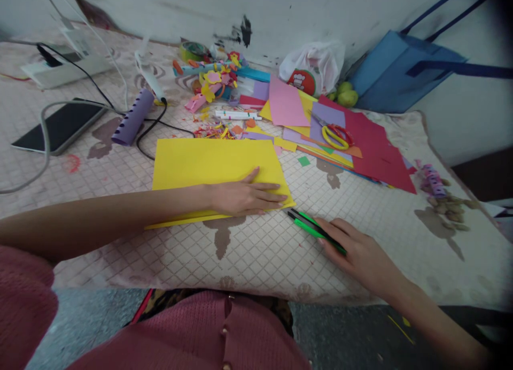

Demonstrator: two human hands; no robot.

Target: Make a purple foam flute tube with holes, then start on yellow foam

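Note:
A folded yellow sheet (200,161) lies on the patterned tablecloth in front of me. My left hand (248,197) rests flat on its right part, fingers spread, with the forearm crossing the paper. Along the near side, a lower layer of the sheet shows. My right hand (352,247) is closed around a green and black utility knife (308,224). The knife points left, its tip near the sheet's lower right corner; whether they touch is hard to tell.
Behind the sheet lie paper scraps (218,130), paper flowers (214,84) and markers (238,115). Scissors (336,136) rest on coloured papers (372,145). A purple tube (133,117), tablet (62,125) and cables are left; a blue bag (401,70) stands back right.

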